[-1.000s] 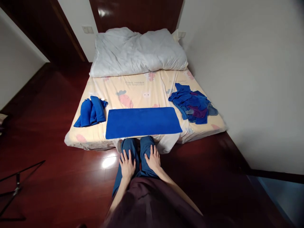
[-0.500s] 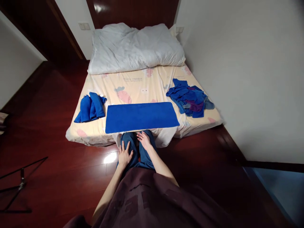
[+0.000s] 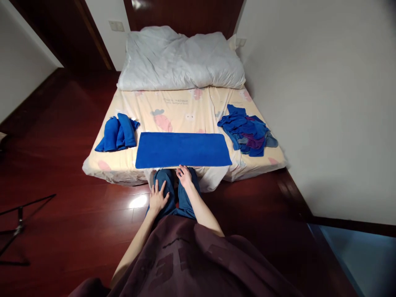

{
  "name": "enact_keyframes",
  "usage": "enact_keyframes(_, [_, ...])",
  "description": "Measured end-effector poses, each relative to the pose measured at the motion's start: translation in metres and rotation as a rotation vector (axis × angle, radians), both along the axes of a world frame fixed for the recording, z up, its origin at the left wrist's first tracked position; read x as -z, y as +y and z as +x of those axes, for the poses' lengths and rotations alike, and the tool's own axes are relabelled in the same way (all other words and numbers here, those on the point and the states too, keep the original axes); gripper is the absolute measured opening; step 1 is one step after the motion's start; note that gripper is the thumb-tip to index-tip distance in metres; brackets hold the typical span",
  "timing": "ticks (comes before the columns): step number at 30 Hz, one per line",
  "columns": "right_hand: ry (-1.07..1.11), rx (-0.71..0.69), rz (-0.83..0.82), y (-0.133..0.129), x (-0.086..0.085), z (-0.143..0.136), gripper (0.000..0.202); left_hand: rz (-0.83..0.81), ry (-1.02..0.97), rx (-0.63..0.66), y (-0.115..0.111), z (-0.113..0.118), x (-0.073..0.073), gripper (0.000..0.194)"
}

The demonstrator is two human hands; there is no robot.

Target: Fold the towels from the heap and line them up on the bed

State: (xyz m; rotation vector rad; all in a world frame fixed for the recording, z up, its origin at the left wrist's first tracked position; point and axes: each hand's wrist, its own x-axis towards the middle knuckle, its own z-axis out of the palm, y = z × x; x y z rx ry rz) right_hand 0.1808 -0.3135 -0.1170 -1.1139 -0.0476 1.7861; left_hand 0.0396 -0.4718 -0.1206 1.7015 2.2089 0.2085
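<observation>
A blue towel (image 3: 183, 149) lies spread flat, long side across, at the front edge of the bed. My left hand (image 3: 159, 198) rests on my left knee with its fingers spread, holding nothing. My right hand (image 3: 185, 176) is over my right knee, loosely open with slightly bent fingers. Its fingertips are by the towel's near edge; whether they touch it I cannot tell. Left of the flat towel sit rolled blue towels (image 3: 117, 133). To its right lies a crumpled heap of blue cloths (image 3: 247, 128) with some purple and grey-blue pieces.
The bed (image 3: 102, 166) has a pale yellow patterned sheet, and a bulky white quilt (image 3: 182, 62) lies at its head. A white wall (image 3: 324, 103) stands to the right. Black tripod legs (image 3: 18, 229) rest on the dark red floor (image 3: 77, 222) at the left.
My right hand has shifted slightly up to the towel's near edge. My left hand stays on my knee. The whole view has tilted a little; the cloths have not been moved.
</observation>
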Motion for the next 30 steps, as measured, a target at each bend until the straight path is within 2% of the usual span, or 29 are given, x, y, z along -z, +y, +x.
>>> enact_keyframes(5, [-0.011,0.023,-0.069,0.012,0.004,-0.007,0.003,0.007,-0.007,-0.003,0.0,0.0,0.0,0.07])
enact_keyframes(11, [0.007,0.071,-0.106,0.024,0.008,-0.011,0.014,0.004,-0.018,-0.001,0.0,-0.001,-0.003,0.069])
enact_keyframes(19, [0.068,0.102,-0.127,0.044,0.0,-0.016,0.029,-0.007,-0.01,-0.003,-0.001,0.001,-0.011,0.067])
enact_keyframes(23, [0.096,0.162,-0.112,0.041,-0.005,-0.017,0.029,-0.039,0.007,-0.006,0.003,-0.001,-0.018,0.066])
enact_keyframes(25, [0.11,0.182,-0.109,0.037,-0.006,-0.018,0.028,-0.042,0.001,-0.004,0.015,-0.005,-0.029,0.058])
enact_keyframes(27, [0.137,0.205,-0.118,0.035,-0.006,-0.019,0.028,-0.024,-0.01,0.009,0.042,-0.01,-0.047,0.047])
enact_keyframes(30, [0.172,0.237,-0.166,0.038,-0.004,-0.021,0.029,-0.026,-0.023,0.058,0.112,-0.013,-0.08,0.04])
